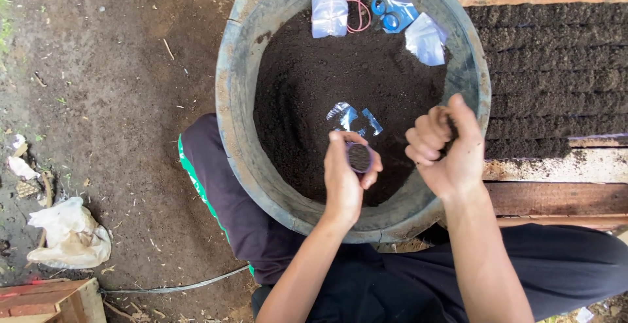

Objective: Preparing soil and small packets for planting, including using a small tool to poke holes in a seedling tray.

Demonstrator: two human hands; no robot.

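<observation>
My left hand (pixel 345 172) holds a small clear plastic bag (pixel 359 157) filled with dark soil, its round mouth facing up. My right hand (pixel 443 149) is closed in a fist beside it, with dark soil showing between the fingers. Both hands hover over the near side of a large round grey basin (pixel 230 100) full of dark soil (pixel 314 81). An empty clear plastic bag (pixel 347 115) lies on the soil just beyond my left hand.
At the basin's far edge lie two small clear bags (pixel 329 14) (pixel 426 38), red rubber bands (pixel 358 13) and blue scissors (pixel 389 14). A wooden frame (pixel 556 166) with rows of soil-filled bags (pixel 556 68) stands to the right. Bare dirt ground (pixel 118 100) and a crumpled white bag (pixel 70 234) lie to the left.
</observation>
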